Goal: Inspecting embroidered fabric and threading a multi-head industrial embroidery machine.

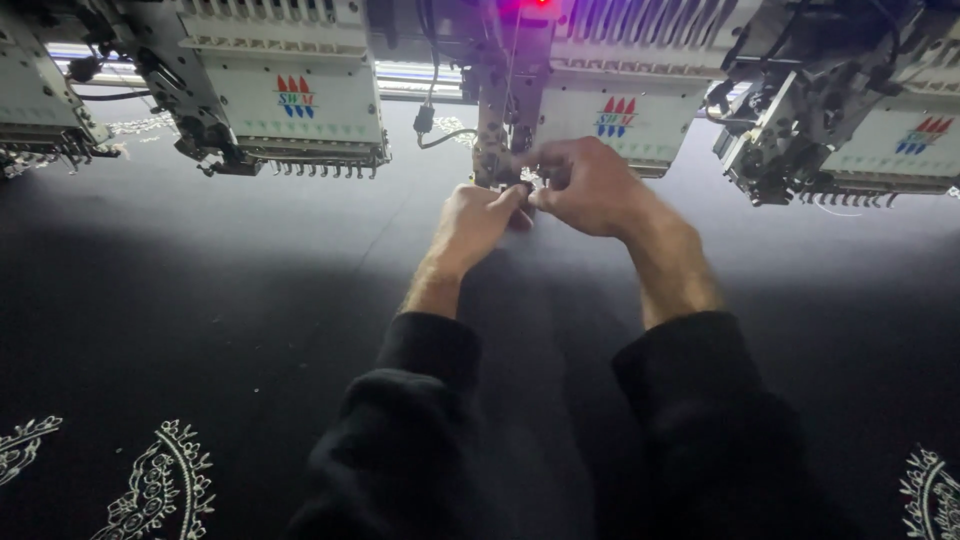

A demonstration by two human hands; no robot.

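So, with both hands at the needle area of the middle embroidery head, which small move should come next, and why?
Probably a small steady pull with the right hand, while the left hand holds still. Both hands pinch together just under the middle embroidery head; what they pinch is too small to see.

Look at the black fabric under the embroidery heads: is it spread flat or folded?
Spread flat. The black fabric lies smooth across the bed, with white stitched motifs showing unbroken and no fold visible.
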